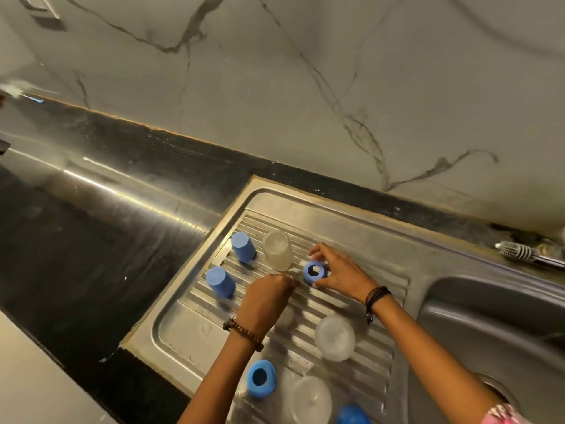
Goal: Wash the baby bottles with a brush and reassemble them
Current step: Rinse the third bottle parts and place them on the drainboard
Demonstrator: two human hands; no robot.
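Washed bottle parts stand on the steel drainboard [360, 228]. My right hand [339, 272] pinches a blue collar ring [315, 272] between thumb and fingertips, just above the ribs. My left hand [267, 299] hovers beside it, fingers curled downward; whatever lies under them is hidden. A small translucent piece [288, 316] shows at the palm's edge. Behind the hands, a clear bottle [277, 250] stands upside down. Two blue caps [243, 246] [220, 282] stand to its left. Nearer me are two more clear bottles [334, 338] [310, 399] and a second blue ring [261, 377].
The sink basin [489, 316] lies to the right of the drainboard. A bottle brush [519, 252] rests on the rim behind it. Another blue part [351, 416] sits at the bottom edge. Black countertop [76, 255] stretches left; a marble wall rises behind.
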